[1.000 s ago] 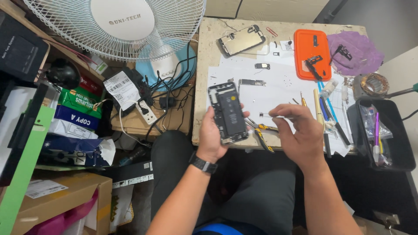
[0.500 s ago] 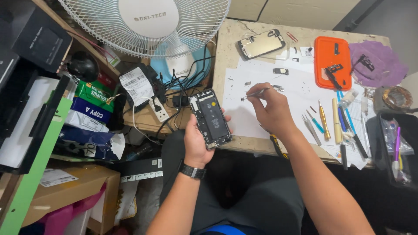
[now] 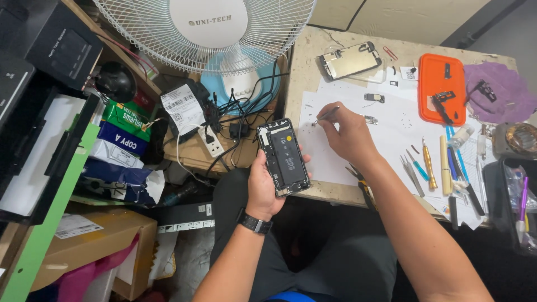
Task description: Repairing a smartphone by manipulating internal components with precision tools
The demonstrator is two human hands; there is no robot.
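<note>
My left hand (image 3: 263, 184) grips an opened phone body (image 3: 282, 156), its black battery and inner parts facing up, held in front of the table's near left corner. My right hand (image 3: 349, 134) pinches thin metal tweezers (image 3: 326, 115), their tips down on a white paper sheet (image 3: 391, 126) dotted with tiny screws and small parts. A black watch sits on my left wrist.
A detached phone screen (image 3: 349, 59) lies at the back of the wooden table (image 3: 305, 61). An orange tray (image 3: 442, 92), a purple cloth (image 3: 503, 92) and several screwdrivers (image 3: 428, 165) lie to the right. A white fan (image 3: 207, 28), power strip (image 3: 212, 142) and boxes crowd the left.
My right hand has reached forward over the paper with the tweezers. My left hand has kept the phone body, now held lower and nearer the table's edge.
</note>
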